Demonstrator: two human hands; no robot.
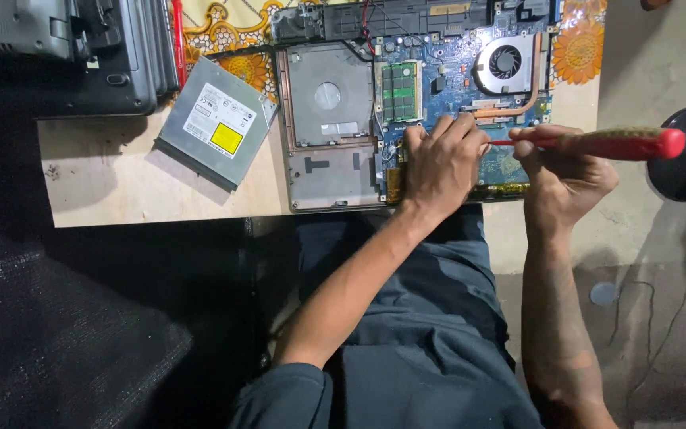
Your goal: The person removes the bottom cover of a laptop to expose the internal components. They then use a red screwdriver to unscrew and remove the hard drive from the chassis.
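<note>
At board's near edge: right hand (pixel 565 171) fisted around red-handled screwdriver (pixel 613 144), shaft lying level, tip leftward against left fingertips. Left hand (pixel 442 163) pressed flat on opened laptop's blue circuit board (pixel 438 87), likely steadying it, holding nothing. Beyond grip, round cooling fan (pixel 504 62). Far left, loose silver optical drive (pixel 216 121) on pale wooden tabletop (pixel 105 187), bare room there. Laptop overhangs near table edge above lap.

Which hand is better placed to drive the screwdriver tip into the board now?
Right, probably. The right hand already grips the red-handled screwdriver, its shaft pointing at the laptop motherboard. The left hand rests flat on the board, steadying it.
</note>
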